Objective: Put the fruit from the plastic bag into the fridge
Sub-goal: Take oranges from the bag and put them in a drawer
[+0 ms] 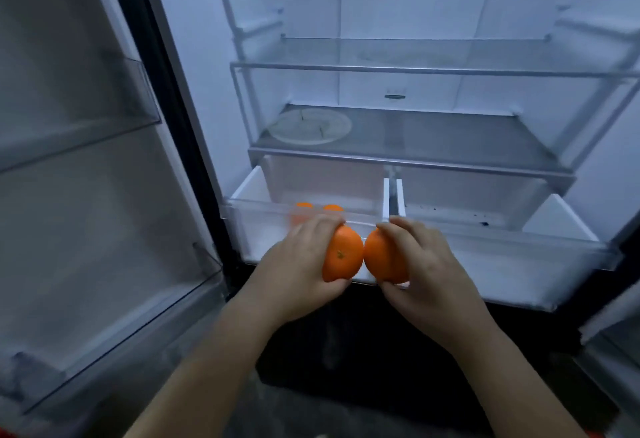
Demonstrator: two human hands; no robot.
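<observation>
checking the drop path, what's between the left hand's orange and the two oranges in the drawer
Head view: the left crisper drawer's clear front rim and the fingers of the left hand curled over that orange.

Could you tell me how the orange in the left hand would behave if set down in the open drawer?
Round, so the orange will probably roll on the drawer's smooth floor until it meets a wall or the oranges already inside. It looks firm: the left hand grips it undented.
</observation>
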